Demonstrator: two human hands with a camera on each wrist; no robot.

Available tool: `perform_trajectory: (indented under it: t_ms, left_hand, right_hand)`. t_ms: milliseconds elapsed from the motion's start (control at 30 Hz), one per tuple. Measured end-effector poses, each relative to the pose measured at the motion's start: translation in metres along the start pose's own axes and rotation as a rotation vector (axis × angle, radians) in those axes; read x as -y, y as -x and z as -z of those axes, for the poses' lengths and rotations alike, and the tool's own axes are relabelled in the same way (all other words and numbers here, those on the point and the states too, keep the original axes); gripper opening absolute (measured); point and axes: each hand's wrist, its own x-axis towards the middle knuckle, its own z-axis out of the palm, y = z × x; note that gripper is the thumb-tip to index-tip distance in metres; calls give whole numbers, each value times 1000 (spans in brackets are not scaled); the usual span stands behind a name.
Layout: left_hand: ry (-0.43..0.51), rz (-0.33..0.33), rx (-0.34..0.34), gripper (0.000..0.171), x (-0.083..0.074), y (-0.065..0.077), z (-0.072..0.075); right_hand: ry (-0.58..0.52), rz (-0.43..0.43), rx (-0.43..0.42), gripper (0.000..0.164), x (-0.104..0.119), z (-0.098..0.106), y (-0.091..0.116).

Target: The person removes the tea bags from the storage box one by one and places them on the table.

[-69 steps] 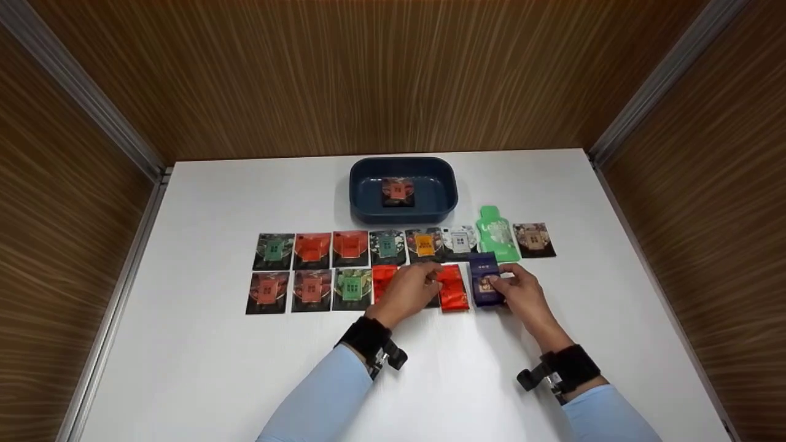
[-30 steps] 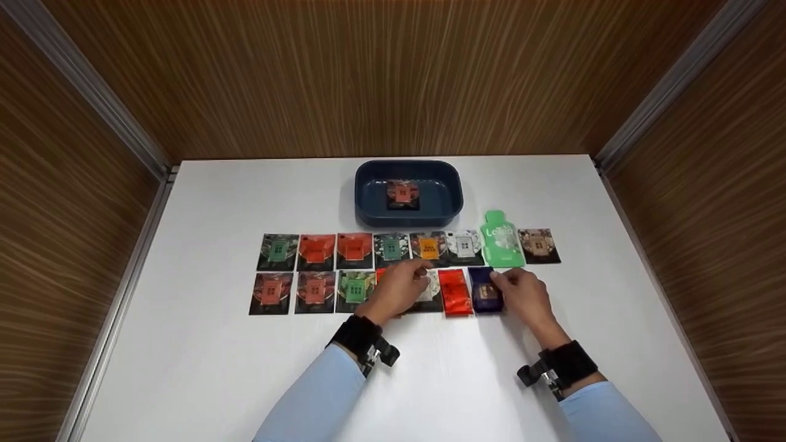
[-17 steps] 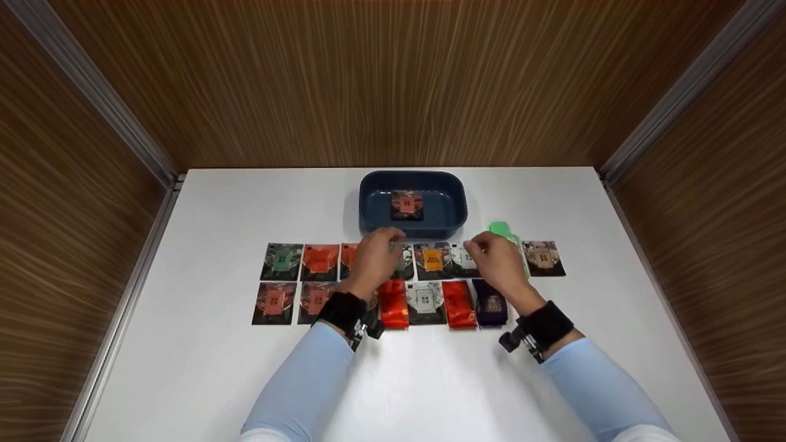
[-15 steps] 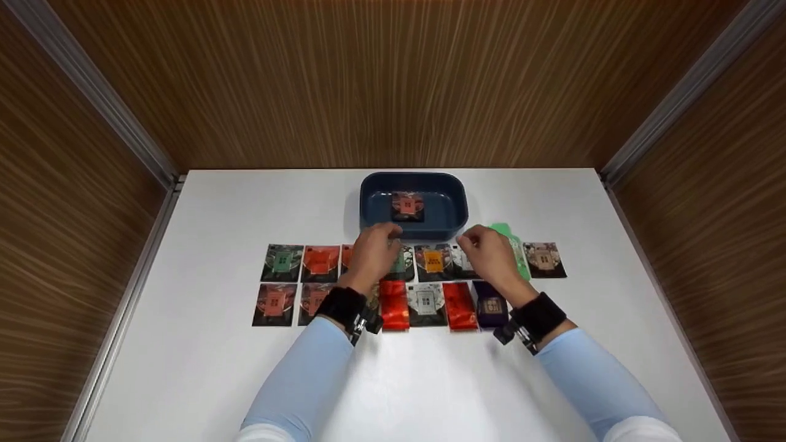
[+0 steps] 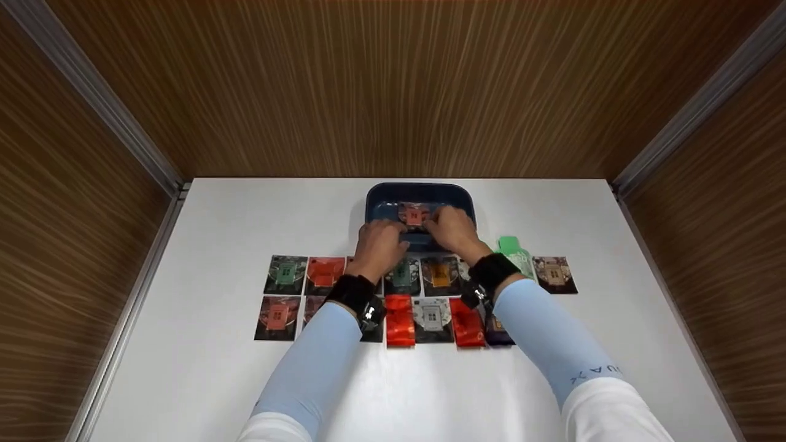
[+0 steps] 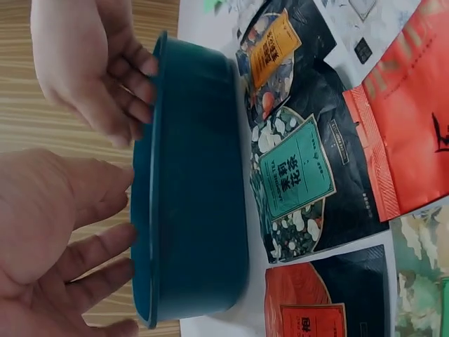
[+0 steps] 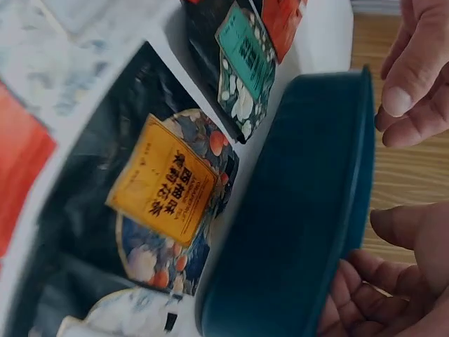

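A red-and-black tea sachet [image 5: 414, 213] lies in a dark blue tub [image 5: 451, 192] at the back of the table. My right hand [image 5: 453, 228] reaches over the tub's front rim, fingertips at the sachet's right edge; contact cannot be made out. In the right wrist view, its thumb [image 7: 396, 223] and fingers stand apart. My left hand [image 5: 379, 244] is at the tub's front left, near the sachet's lower left corner. Its fingers [image 6: 105, 242] are spread and loosely bent at the rim in the left wrist view, and nothing shows in them.
Two rows of tea packets lie in front of the tub, including a green jasmine sachet [image 6: 298, 172], an orange-labelled one [image 5: 440, 275] and red packets [image 5: 400, 320]. A green pouch [image 5: 513, 253] and a brown sachet [image 5: 555, 274] lie right. My forearms cover several packets. Wood-patterned panels surround the table.
My right hand let go of the purple packet at the lower row's right end. Both hands then moved forward to the tub, the right one reaching inside.
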Motion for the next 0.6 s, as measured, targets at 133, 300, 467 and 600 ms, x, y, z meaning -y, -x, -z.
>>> perform_trajectory:
  t_ms: [133, 300, 467, 600]
  left_hand:
    - [-38, 22, 35, 37, -4, 1, -4]
    - [-46, 9, 41, 40, -7, 1, -6]
    - [-55, -13, 48, 40, -7, 5, -9]
    - [-71, -16, 49, 38, -8, 9, -11]
  right_hand:
    - [25, -67, 20, 27, 0, -9, -10]
    - [90, -135, 31, 36, 1, -17, -16]
    - [115, -215, 70, 51, 6, -25, -17]
    - [158, -250, 91, 68, 9, -32, -17]
